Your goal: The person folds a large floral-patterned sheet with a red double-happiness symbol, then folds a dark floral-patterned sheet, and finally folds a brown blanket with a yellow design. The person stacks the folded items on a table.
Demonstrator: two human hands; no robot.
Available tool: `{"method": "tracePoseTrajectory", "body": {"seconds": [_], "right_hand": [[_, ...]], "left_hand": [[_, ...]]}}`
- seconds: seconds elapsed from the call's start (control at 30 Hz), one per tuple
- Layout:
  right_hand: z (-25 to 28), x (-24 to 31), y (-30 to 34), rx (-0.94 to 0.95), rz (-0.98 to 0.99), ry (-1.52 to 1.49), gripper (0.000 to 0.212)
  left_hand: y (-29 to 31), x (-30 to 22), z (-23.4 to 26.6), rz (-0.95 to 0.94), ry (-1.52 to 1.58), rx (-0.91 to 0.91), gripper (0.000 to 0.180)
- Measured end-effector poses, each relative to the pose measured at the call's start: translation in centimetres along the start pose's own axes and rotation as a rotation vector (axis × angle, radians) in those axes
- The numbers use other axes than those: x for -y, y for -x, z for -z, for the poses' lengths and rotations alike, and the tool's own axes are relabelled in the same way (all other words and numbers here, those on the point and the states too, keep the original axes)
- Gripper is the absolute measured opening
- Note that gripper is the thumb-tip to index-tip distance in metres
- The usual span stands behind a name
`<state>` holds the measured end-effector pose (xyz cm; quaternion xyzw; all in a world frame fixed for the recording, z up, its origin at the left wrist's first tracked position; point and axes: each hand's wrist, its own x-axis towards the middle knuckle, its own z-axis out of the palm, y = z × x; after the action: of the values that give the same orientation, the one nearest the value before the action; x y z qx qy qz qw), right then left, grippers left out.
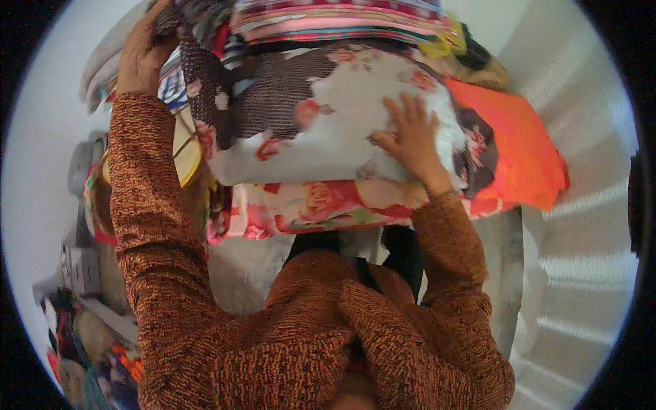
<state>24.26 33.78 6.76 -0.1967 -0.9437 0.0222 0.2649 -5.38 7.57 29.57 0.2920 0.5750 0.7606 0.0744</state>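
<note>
A folded bedsheet, white and dark grey with pink flowers, lies in front of me. My right hand rests on its right part, palm down with the fingers spread. At the upper left, my left hand reaches up with its thumb and fingers around a dark dotted cloth at the stack's left side. Its fingertips are partly cut off by the picture's edge. Below the bedsheet lies a folded red and pink flowered blanket.
Behind stands a pile of folded striped and pink cloths, with a yellow bag beside it. An orange cloth bundle bulges out at the right, near a white wall. A yellow-rimmed round thing sits by my left forearm. Mixed items lie at lower left.
</note>
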Motion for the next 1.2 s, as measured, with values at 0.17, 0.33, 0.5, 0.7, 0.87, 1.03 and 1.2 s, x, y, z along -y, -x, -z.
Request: {"method": "tracePoseTrajectory", "body": {"seconds": [0.17,0.33,0.5,0.7,0.87,1.03,1.2], "right_hand": [[-1.1,-0.2,0.8,-0.052,0.040,-0.082,0.070],[3.9,-3.3,5.1,-0.146,0.009,-0.542,0.046],[4.1,-14.1,11.7,-0.429,-0.397,-0.534,0.038],[-1.6,-24.6,15.5,-0.210,-0.546,0.136,0.075],[-3.3,-26.7,14.6,-0.041,-0.612,0.307,0.071],[-4.3,-30.9,14.7,0.095,-0.651,0.315,0.042],[-3.7,-35.5,13.6,-0.253,-0.762,-0.049,0.025]], "left_hand": [[2.3,9.2,-13.9,-1.042,-0.847,0.581,0.029],[6.9,19.4,-20.9,0.007,-0.796,0.827,0.022],[9.2,23.2,-20.2,-0.276,-0.537,0.524,0.024],[10.8,23.4,-21.5,-0.635,-1.219,0.586,0.049],[11.0,23.3,-21.4,-0.523,-1.270,0.641,0.054],[10.8,23.1,-21.6,-0.496,-1.268,0.656,0.055],[11.1,23.0,-21.6,-0.524,-1.225,0.637,0.056]]}}
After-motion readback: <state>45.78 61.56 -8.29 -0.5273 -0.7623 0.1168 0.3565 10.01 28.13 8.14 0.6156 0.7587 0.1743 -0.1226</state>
